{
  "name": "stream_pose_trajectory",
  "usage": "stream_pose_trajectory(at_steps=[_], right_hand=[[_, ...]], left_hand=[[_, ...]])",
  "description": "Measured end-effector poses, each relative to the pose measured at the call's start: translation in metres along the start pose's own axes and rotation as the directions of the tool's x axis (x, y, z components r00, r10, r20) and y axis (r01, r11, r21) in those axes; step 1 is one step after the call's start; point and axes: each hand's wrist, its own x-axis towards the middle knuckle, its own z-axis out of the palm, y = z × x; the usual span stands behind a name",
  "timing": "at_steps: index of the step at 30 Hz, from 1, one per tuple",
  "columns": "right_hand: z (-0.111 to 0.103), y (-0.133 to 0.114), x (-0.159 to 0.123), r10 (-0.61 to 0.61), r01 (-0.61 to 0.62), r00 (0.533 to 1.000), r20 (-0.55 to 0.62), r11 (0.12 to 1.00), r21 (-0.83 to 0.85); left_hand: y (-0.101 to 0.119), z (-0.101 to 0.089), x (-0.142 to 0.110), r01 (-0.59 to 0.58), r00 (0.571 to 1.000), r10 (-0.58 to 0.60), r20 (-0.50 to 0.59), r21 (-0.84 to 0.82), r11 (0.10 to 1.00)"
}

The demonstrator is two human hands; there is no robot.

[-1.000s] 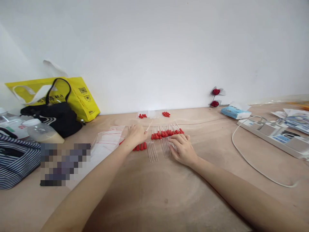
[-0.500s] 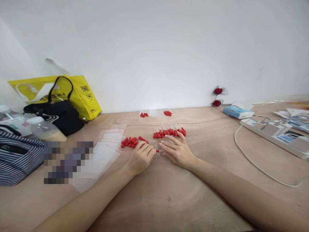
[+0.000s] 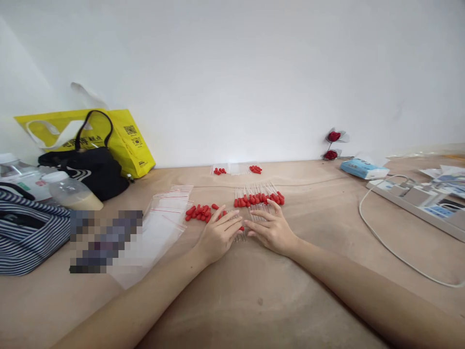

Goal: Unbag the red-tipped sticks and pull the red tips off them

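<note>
- Clear tubes [image 3: 240,237] are partly covered by the left hand [image 3: 217,238] and right hand [image 3: 274,229]; a red bulb [image 3: 242,228] is seen between.
- Both hands' fingers are loosely bent, partly spread; whether anything is gripped cannot be told.
- Tubes are judged light, stiff, slippery, fragile, best held mid-length; bulbs soft, pinchable.
- Tubes are aligned roughly twelve-to-six; bulbed tubes [image 3: 258,198], towards one o'clock, are pointed tips-first towards twelve.

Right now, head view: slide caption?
Left hand beside right hand over clear tubes, near loose red bulbs and red-bulbed droppers.
</note>
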Motion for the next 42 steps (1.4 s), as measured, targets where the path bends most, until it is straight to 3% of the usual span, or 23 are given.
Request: stream_pose_trajectory(at_steps=[13, 20, 23, 27, 31, 34, 39, 40, 42], right_hand=[[-0.006, -0.002, 0.001, -0.063, 0.063, 0.998, 0.021, 0.998, 0.029], [-0.008, 0.002, -0.002, -0.018, 0.018, 1.0, 0.002, 1.0, 0.012], [-0.01, 0.007, -0.007, 0.05, -0.05, 0.999, -0.001, 0.998, -0.037], [-0.007, 0.009, -0.011, 0.062, -0.059, 0.994, 0.085, 0.998, -0.038], [0.0, 0.006, -0.01, 0.13, -0.134, 0.977, 0.169, 0.991, 0.012], [0.004, 0.003, -0.007, 0.196, -0.21, 0.964, 0.18, 0.976, 0.06], [0.011, -0.004, 0.0, 0.274, -0.303, 0.939, 0.209, 0.945, 0.125], [0.012, -0.005, 0.002, 0.284, -0.315, 0.934, 0.217, 0.941, 0.127], [0.014, -0.007, 0.003, 0.289, -0.322, 0.93, 0.227, 0.938, 0.126]], left_hand=[[0.002, -0.007, -0.001, 0.018, 0.998, -0.014, 0.066, -0.06, 0.998], [-0.005, -0.008, -0.006, 0.058, 0.994, -0.05, 0.101, -0.078, 0.995], [-0.01, -0.009, -0.009, 0.109, 0.993, -0.105, 0.05, -0.076, 0.991], [-0.011, -0.007, -0.01, 0.242, 0.967, -0.25, -0.054, -0.13, 0.962], [-0.024, -0.013, -0.01, 0.421, 0.898, -0.429, -0.102, -0.09, 0.903], [-0.045, -0.026, -0.013, 0.565, 0.82, -0.566, -0.085, -0.028, 0.824], [-0.079, -0.042, -0.023, 0.817, 0.574, -0.819, -0.003, -0.054, 0.573], [-0.083, -0.043, -0.024, 0.841, 0.54, -0.841, 0.029, -0.059, 0.538], [-0.085, -0.044, -0.025, 0.856, 0.517, -0.85, 0.101, -0.048, 0.515]])
